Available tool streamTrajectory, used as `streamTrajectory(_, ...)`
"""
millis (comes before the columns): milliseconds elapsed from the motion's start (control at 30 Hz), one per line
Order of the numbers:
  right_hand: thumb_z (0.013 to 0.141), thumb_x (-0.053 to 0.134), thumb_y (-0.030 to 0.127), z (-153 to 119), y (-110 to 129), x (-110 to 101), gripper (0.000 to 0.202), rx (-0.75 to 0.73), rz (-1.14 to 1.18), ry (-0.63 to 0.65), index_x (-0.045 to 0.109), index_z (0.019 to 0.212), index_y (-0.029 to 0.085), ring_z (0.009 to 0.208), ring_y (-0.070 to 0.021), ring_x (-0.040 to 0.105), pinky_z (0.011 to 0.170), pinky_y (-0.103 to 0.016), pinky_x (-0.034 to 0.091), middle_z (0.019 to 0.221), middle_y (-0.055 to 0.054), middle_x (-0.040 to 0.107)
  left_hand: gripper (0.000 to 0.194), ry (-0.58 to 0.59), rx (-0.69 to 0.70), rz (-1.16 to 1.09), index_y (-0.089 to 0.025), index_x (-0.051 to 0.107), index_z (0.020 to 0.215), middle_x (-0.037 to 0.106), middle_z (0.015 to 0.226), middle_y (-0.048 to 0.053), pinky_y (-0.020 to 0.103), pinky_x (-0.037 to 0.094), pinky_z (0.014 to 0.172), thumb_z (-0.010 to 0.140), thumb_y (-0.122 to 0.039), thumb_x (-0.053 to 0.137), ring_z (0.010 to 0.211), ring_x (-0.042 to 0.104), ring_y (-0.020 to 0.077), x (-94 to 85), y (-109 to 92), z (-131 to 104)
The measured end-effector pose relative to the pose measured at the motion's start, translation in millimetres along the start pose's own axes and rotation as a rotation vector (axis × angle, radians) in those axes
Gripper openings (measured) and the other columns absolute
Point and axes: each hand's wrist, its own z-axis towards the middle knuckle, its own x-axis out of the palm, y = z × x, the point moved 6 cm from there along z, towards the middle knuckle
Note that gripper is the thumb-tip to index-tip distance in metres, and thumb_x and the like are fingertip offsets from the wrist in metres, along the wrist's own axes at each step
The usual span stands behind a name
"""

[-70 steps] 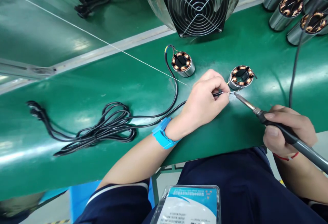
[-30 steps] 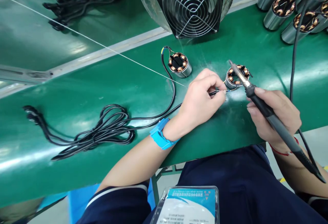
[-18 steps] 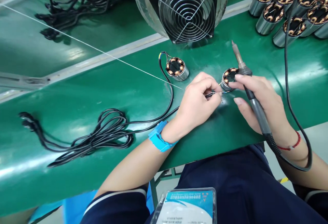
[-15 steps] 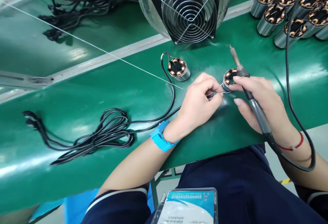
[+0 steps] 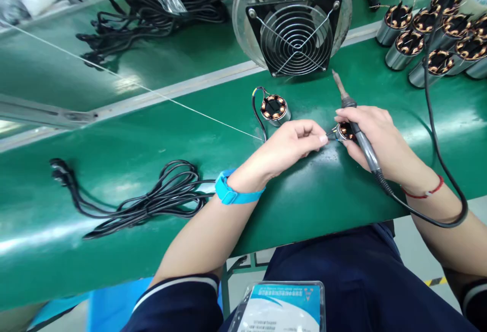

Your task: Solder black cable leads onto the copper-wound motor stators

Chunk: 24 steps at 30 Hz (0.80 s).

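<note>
My left hand (image 5: 292, 147) pinches thin wires (image 5: 332, 135) beside a small copper-wound stator (image 5: 344, 131). A soldering iron (image 5: 365, 144) lies in my right hand (image 5: 380, 139), between thumb and fingers, its tip pointing up and away from the stator. The fingers of that hand also touch the stator's right side and partly hide it. To the left stands a second stator (image 5: 275, 110), with a black cable (image 5: 255, 111) joined to it. A coiled black cable with a plug (image 5: 148, 205) rests on the green table.
A round fan with a wire guard (image 5: 299, 45) stands behind the stators. Several more stators (image 5: 399, 58) are grouped at the back right. Bundled black cables (image 5: 152, 23) lie at the back left. The iron's cord (image 5: 429, 94) loops down the right side.
My right hand has closed in around the stator, with the iron still held. My left fingers still pinch the wires near it. The whole view has shifted slightly.
</note>
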Motion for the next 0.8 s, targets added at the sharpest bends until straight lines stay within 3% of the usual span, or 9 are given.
streamTrajectory(100, 0.082, 0.056, 0.022, -5, 3, 2, 0.046, -0.002, -0.009, -0.021, 0.046, 0.127, 0.022, 0.094, -0.0281, 0.059, 0.085, -0.047, 0.046, 0.099, -0.007, 0.068, 0.016, -0.105, -0.002, -0.173, -0.014, 0.057, 0.064, 0.049, 0.055, -0.004, 0.018, 0.023, 0.045, 0.07, -0.026, 0.066, 0.047, 0.035, 0.0033, -8.1, 2, 2)
streamTrajectory(233, 0.084, 0.058, 0.032, -13, 8, 2, 0.05, -0.036, 0.072, -0.014, 0.042, 0.131, 0.024, 0.091, -0.0265, 0.06, 0.084, -0.046, 0.046, 0.1, -0.005, 0.067, 0.015, -0.106, 0.036, -0.231, -0.013, 0.059, 0.06, 0.05, 0.053, -0.005, 0.018, 0.029, 0.05, 0.062, -0.022, 0.071, 0.049, 0.038, 0.0034, -3.2, 5, 3)
streamTrajectory(433, 0.086, 0.059, 0.031, -15, 7, -1, 0.055, -0.046, 0.139, -0.047, 0.038, 0.136, 0.028, 0.097, -0.0267, 0.059, 0.082, -0.044, 0.047, 0.108, -0.006, 0.067, 0.015, -0.095, 0.015, -0.17, -0.012, 0.065, 0.067, 0.063, 0.066, 0.0, 0.022, 0.039, 0.062, 0.065, -0.025, 0.073, 0.062, 0.051, 0.0081, 10.1, 8, 2)
streamTrajectory(633, 0.085, 0.058, 0.029, -15, 9, -2, 0.057, -0.052, 0.148, -0.054, 0.035, 0.138, 0.03, 0.099, -0.0277, 0.059, 0.081, -0.045, 0.048, 0.112, -0.007, 0.066, 0.013, 0.007, 0.011, -0.075, -0.013, 0.06, 0.066, 0.047, 0.054, -0.006, 0.02, 0.028, 0.052, 0.069, -0.021, 0.068, 0.051, 0.038, 0.0043, 7.1, 1, 0)
streamTrajectory(800, 0.086, 0.057, 0.028, -15, 12, -1, 0.056, -0.069, 0.129, -0.057, 0.035, 0.137, 0.03, 0.097, -0.0268, 0.059, 0.08, -0.044, 0.048, 0.108, -0.006, 0.066, 0.017, 0.014, 0.011, -0.044, -0.012, 0.057, 0.063, 0.05, 0.059, -0.004, 0.02, 0.029, 0.055, 0.069, -0.022, 0.069, 0.055, 0.039, 0.0049, 9.6, 4, 0)
